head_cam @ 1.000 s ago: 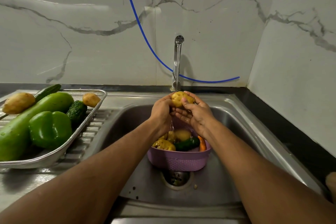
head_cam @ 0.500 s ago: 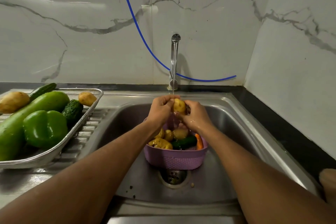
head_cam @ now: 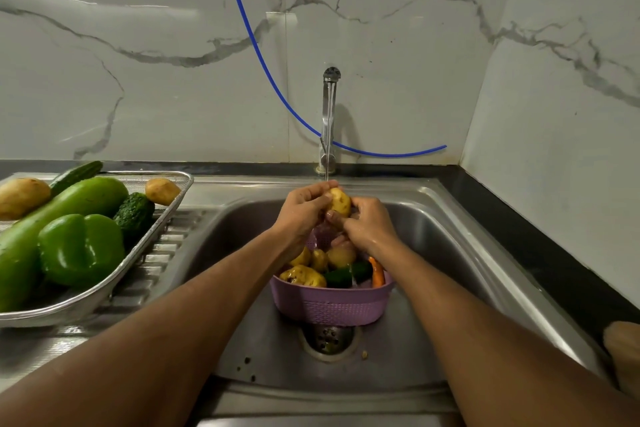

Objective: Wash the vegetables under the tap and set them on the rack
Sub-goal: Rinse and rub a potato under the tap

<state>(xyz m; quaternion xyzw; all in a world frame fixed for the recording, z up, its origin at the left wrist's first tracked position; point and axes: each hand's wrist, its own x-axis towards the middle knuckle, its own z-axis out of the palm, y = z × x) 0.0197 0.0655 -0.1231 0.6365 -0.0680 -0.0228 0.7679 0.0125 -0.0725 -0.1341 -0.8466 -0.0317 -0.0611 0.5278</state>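
both hands, left hand [head_cam: 302,207] and right hand [head_cam: 367,225], grip potato [head_cam: 339,202] under tap [head_cam: 329,121].

Steel sink unit [head_cam: 221,191] in front of me, basin [head_cam: 433,246] at centre. All places given from the basin. Inside it, over the drain [head_cam: 329,340]: purple basket [head_cam: 329,305], resting on the basin floor. Left of the basin: ribbed draining board [head_cam: 166,253], carrying the metal rack [head_cam: 145,253], which sits directly on the ribs, its near corner close to the basin edge. Behind the basin: tap [head_cam: 329,114] rising from the back ledge. Right of the basin and behind it: black counter strip [head_cam: 519,236] running along the wall.
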